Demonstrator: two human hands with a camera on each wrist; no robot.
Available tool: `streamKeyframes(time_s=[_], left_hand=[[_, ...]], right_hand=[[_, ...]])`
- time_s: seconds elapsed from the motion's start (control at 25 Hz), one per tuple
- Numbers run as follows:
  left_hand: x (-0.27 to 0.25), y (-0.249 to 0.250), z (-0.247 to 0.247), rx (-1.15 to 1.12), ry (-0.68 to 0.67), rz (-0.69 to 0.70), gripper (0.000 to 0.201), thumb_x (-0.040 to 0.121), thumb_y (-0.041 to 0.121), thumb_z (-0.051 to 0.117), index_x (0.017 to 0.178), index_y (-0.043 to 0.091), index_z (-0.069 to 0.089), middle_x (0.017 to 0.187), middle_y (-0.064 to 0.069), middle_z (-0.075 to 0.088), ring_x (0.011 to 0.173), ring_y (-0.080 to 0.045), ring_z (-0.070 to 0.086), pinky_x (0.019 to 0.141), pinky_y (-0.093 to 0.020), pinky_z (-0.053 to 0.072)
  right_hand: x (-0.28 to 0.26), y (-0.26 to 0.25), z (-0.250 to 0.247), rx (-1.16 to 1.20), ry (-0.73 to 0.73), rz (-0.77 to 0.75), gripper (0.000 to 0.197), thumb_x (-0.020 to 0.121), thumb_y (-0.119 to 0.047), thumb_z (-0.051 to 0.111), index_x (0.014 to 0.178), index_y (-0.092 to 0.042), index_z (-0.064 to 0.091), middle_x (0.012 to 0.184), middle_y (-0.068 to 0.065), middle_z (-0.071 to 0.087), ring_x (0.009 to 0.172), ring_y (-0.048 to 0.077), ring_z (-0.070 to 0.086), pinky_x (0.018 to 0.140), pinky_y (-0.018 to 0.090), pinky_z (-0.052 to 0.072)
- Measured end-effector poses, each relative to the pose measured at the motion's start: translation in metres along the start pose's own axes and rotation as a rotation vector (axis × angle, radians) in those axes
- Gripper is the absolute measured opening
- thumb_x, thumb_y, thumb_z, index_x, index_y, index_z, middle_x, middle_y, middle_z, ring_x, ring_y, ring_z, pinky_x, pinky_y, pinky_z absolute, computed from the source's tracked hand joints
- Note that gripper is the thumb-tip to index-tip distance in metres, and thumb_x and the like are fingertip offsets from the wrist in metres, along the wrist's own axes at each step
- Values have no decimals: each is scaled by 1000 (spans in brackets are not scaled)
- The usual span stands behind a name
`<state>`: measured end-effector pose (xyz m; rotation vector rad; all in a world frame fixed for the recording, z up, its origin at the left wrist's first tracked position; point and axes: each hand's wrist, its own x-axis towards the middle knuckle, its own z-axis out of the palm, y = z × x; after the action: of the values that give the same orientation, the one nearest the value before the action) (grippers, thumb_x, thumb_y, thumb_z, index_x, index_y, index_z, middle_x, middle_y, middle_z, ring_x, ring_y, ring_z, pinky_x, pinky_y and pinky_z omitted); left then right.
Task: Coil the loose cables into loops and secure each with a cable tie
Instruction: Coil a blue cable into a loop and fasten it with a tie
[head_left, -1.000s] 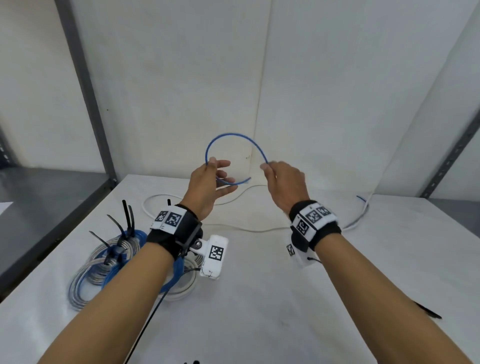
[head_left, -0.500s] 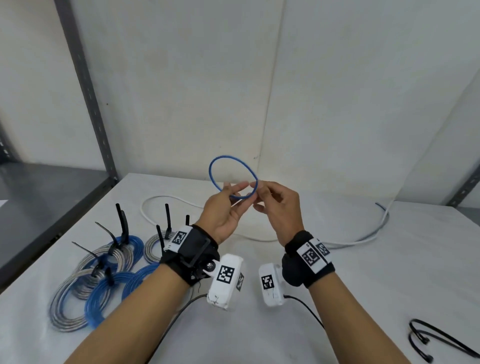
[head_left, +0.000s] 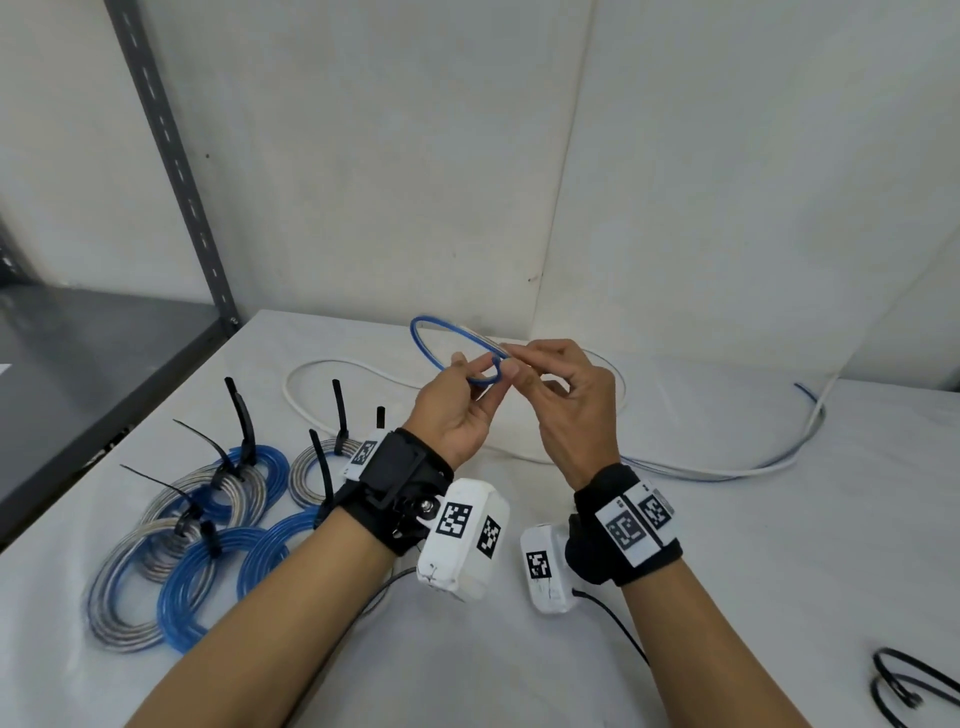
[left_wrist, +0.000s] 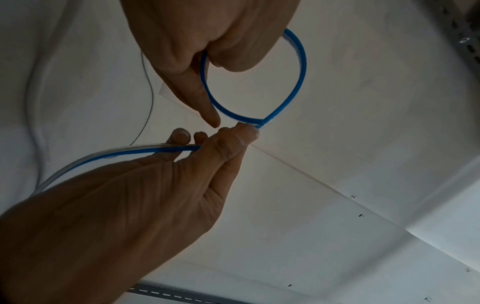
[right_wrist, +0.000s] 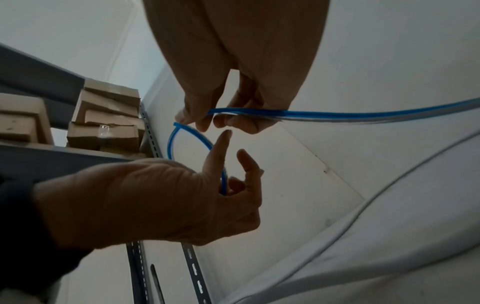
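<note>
A small loop of the blue cable (head_left: 422, 340) hangs in the air above the white table (head_left: 753, 571). My left hand (head_left: 483, 368) pinches the loop's near side between thumb and forefinger. Just to its right, my right hand (head_left: 513, 364) pinches the cable where the loop crosses itself. In the left wrist view the loop (left_wrist: 298, 78) is closed at the right hand's fingertips (left_wrist: 244, 131). In the right wrist view the loose length (right_wrist: 363, 114) runs out of the right hand to the right. That length (head_left: 727, 470) lies in a long curve on the table.
Several tied coils of blue and silver cable (head_left: 197, 551) lie at the left, with black tie tails (head_left: 240, 415) standing up. Loose black cable ties (head_left: 904, 680) lie at the lower right. A grey shelf upright (head_left: 176, 166) stands at the back left. Cardboard boxes (right_wrist: 103, 123) sit on a shelf.
My hands came together and dropped closer to the table. The wide blue arc held between them has closed into a small loop.
</note>
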<state>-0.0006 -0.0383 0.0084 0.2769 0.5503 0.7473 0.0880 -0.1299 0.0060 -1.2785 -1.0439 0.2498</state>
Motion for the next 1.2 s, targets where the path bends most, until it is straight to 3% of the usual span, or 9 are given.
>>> streamKeyframes(time_s=[0.12,0.24,0.48,0.64,0.76,0.84,0.96,1.08,1.2], left_hand=[[0,1,2,-15,15,2,19,101,-11,44,112,-1,55,150,-16,45,124,-36,59,51,-26,58],[-2,-3,2,-12,-5,-4,46,97,-15,39,142,-2,44,123,-21,53,106,-33,60,52,-28,59],[-14,7,7,81,-20,-44,23,101,-9,36,116,-6,54,112,-26,57,80,-33,69,47,-25,56],[-15,0,8,241,-57,-80,25,105,12,53,126,-2,53,116,-17,55,91,-33,73,67,-38,63],[-13,-10,8,742,62,232,51,102,45,56,138,9,50,132,-6,54,120,-25,58,97,-44,55],[-17,-11,9,939,-88,526,43,104,48,48,131,17,61,132,-2,64,122,-16,60,107,-41,48],[-27,-12,11,1033,-416,573,37,108,37,46,123,15,72,118,-6,75,118,-18,67,107,-37,50],[-28,-9,9,911,-402,624,29,106,25,54,122,9,73,112,-16,75,113,-32,69,105,-44,53],[-33,-4,13,944,-302,720,20,99,23,67,108,9,79,98,-6,79,95,-20,76,91,-45,60]], right_hand=[[0,-2,0,-56,-34,-58,11,88,-15,78,97,-22,79,95,-3,65,80,-1,60,66,12,41],[0,-5,2,-155,-50,-84,3,92,-15,73,92,-15,77,95,-3,65,83,-2,59,70,10,41],[-1,-7,0,-151,-191,-60,10,92,-15,72,100,-14,79,101,-3,63,89,0,60,75,10,43],[7,-11,-6,-162,-95,-58,9,96,-17,68,97,-12,75,102,-2,65,85,2,59,72,13,42],[16,-8,-19,-144,63,-4,8,97,-26,68,97,-23,75,101,-4,70,86,12,63,74,27,51],[18,-4,-23,-132,87,21,8,97,-27,68,96,-25,75,97,-5,73,83,13,64,76,31,52],[17,-5,-23,-140,68,-31,12,98,-20,67,100,-14,77,89,-4,74,77,7,65,73,23,49],[19,-12,-25,-144,23,-83,15,98,-17,66,102,-8,77,88,-3,75,75,0,64,71,14,47],[19,-15,-26,-216,-25,-69,15,99,-22,64,99,-13,76,89,-4,72,74,2,61,69,15,45]])
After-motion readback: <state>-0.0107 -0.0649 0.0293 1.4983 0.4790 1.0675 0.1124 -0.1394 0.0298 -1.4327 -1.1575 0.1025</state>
